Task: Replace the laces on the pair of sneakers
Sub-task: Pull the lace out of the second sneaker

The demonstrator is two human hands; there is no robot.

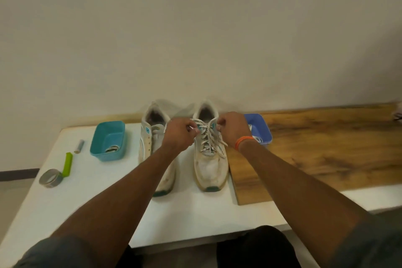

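Now, our hands: both at the top eyelets of the laced sneaker [210,150].
Left hand [179,135]: fingers pinched on a lace [208,137] end.
Right hand [233,129]: fingers pinched on the other end.
Unlaced sneaker [153,143]: just left of the laced one.
Teal tub [108,140]: farther left.
Blue tub [260,129]: just right.

Soft, even indoor light is filling the scene, leaving the pale plain wall [195,28] dull and greyish. Faint shadows are falling behind the worn white sneakers [210,150]. Wide-angle distortion is bending the white tabletop [65,202] edges; detail is looking slightly soft throughout.
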